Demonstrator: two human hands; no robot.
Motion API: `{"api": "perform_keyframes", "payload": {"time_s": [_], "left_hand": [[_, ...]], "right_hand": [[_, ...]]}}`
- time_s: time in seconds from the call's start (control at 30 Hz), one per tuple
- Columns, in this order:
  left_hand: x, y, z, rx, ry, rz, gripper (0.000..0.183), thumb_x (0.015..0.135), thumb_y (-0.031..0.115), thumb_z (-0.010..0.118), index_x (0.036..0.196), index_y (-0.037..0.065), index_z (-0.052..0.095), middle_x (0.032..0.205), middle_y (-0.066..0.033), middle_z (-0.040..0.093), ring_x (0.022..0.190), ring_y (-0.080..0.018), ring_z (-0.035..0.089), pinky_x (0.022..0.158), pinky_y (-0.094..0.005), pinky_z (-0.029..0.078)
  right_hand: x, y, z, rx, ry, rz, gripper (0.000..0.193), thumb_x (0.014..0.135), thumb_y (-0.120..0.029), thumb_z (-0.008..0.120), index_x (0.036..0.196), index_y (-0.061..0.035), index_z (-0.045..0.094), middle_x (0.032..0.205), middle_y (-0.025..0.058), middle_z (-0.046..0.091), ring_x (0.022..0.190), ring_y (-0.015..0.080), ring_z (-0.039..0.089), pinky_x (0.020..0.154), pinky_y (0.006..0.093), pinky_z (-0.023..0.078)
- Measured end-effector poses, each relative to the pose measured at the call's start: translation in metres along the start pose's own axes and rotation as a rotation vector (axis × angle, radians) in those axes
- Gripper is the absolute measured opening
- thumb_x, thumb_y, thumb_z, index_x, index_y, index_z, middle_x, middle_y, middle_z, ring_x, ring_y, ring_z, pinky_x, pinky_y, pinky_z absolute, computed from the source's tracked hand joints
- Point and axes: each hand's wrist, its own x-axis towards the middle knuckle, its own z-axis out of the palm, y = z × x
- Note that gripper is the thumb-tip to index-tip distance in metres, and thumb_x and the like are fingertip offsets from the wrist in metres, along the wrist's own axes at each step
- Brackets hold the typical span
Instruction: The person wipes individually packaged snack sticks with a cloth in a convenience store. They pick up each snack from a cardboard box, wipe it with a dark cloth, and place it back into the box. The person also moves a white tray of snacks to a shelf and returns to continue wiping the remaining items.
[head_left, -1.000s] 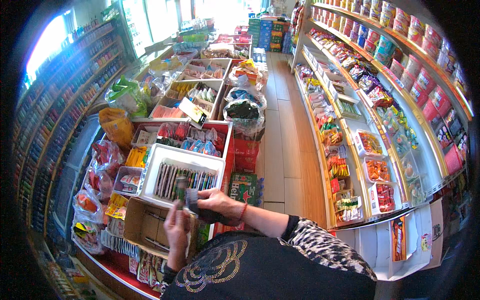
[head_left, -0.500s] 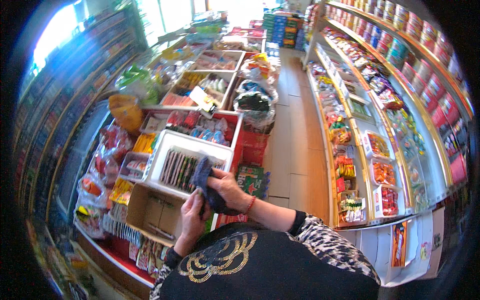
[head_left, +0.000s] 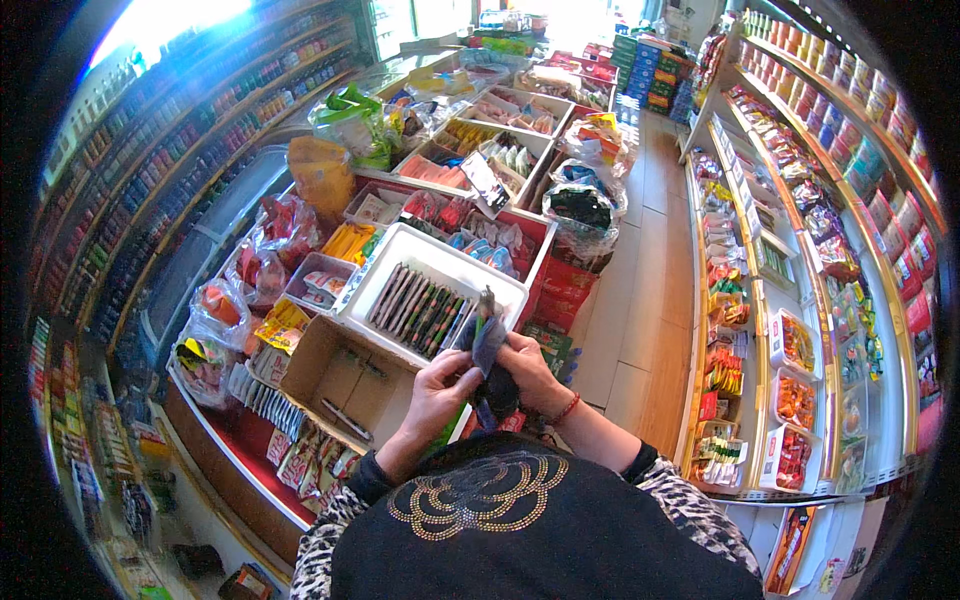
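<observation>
Both hands are on a dark blue-grey piece of cloth (head_left: 486, 345), bunched and folded; its exact kind I cannot make out. My left hand (head_left: 438, 392) pinches its left side between thumb and fingers. Around its right side my right hand (head_left: 536, 374), with a red band at the wrist, is closed. Just beyond the cloth lies a white tray (head_left: 505, 294) holding a row of flat dark packets (head_left: 418, 310). Left of my left hand is an open cardboard box (head_left: 325, 362), with a thin pen-like stick (head_left: 346, 420) by its near side.
Divided bins (head_left: 548, 150) of packaged snacks stretch away ahead. Clear bags (head_left: 222, 310) of goods line the left side. Shelving with plastic tubs (head_left: 795, 340) and cans (head_left: 850, 70) runs along the right, past a tiled aisle (head_left: 640, 300). Stocked shelves (head_left: 170, 170) stand far left.
The view has swung left, so the scene sits further right. The cloth is now more upright, with my hands on either side of it, still holding it.
</observation>
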Motion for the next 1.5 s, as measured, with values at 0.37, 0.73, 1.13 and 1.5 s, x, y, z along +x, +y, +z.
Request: {"api": "perform_keyframes", "payload": {"time_s": [0.37, 0.73, 1.13, 1.5], "left_hand": [[0.036, 0.051, -0.033, -0.028, -0.217, -0.154, 0.022, 0.09, 0.02, 0.06, 0.103, 0.003, 0.061, 0.068, 0.0029, 0.055, 0.056, -0.0022, 0.047, 0.048, -0.0167, 0.037], [0.054, 0.003, -0.079, -0.276, 0.306, -0.212, 0.017, 0.088, 0.018, 0.061, 0.094, 0.002, 0.06, 0.066, -0.005, 0.059, 0.049, -0.0112, 0.055, 0.045, -0.0225, 0.045], [0.116, -0.19, -0.099, 0.79, 0.457, -0.143, 0.013, 0.072, 0.017, 0.069, 0.082, 0.011, 0.063, 0.071, -0.0119, 0.064, 0.066, -0.0273, 0.063, 0.063, -0.038, 0.05], [0.054, -0.169, -0.133, 1.029, 0.569, 0.253, 0.017, 0.069, 0.003, 0.059, 0.082, 0.012, 0.065, 0.087, -0.0061, 0.059, 0.087, -0.0273, 0.056, 0.077, -0.0397, 0.044]], "right_hand": [[-0.01, -0.033, 0.013, -0.633, -0.309, 0.006, 0.025, 0.079, -0.017, 0.067, 0.099, -0.0022, 0.067, 0.082, -0.0021, 0.063, 0.074, 0.0054, 0.056, 0.066, 0.0218, 0.048], [-0.021, -0.024, -0.07, -0.473, -0.164, 0.241, 0.021, 0.078, -0.011, 0.063, 0.092, 0.0031, 0.066, 0.079, -0.0013, 0.063, 0.073, 0.0064, 0.057, 0.07, 0.0225, 0.048], [-0.051, -0.016, -0.112, -0.157, -0.007, 0.187, 0.022, 0.081, -0.01, 0.061, 0.096, 0.005, 0.065, 0.089, 0.0084, 0.067, 0.078, 0.0149, 0.063, 0.073, 0.029, 0.052], [-0.034, -0.006, -0.108, -0.197, -0.042, 0.236, 0.02, 0.082, -0.011, 0.061, 0.095, 0.0035, 0.065, 0.088, 0.0079, 0.067, 0.077, 0.0145, 0.063, 0.072, 0.0281, 0.051]]}}
